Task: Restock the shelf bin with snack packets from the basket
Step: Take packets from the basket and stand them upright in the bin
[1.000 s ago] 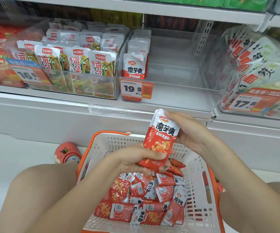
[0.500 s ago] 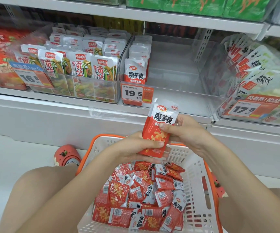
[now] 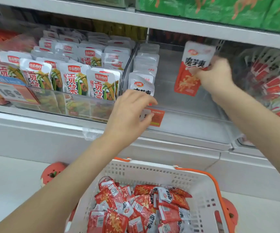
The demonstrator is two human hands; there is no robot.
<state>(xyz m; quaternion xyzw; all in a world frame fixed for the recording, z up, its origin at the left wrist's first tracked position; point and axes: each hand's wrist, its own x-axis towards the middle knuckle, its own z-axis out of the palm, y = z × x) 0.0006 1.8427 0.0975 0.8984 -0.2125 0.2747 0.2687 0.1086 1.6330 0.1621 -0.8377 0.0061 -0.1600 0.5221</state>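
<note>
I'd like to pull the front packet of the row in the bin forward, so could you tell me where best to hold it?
Pinch the white top edge of the front packet, coming from above. It stands upright behind the clear bin front, so only its top is exposed; the left hand covers its lower part.

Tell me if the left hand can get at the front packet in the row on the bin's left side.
Probably yes. The left hand hovers at the clear bin's front edge, just below the front packet; it holds nothing, and nothing lies between. The right hand holds its packet farther right.
</note>
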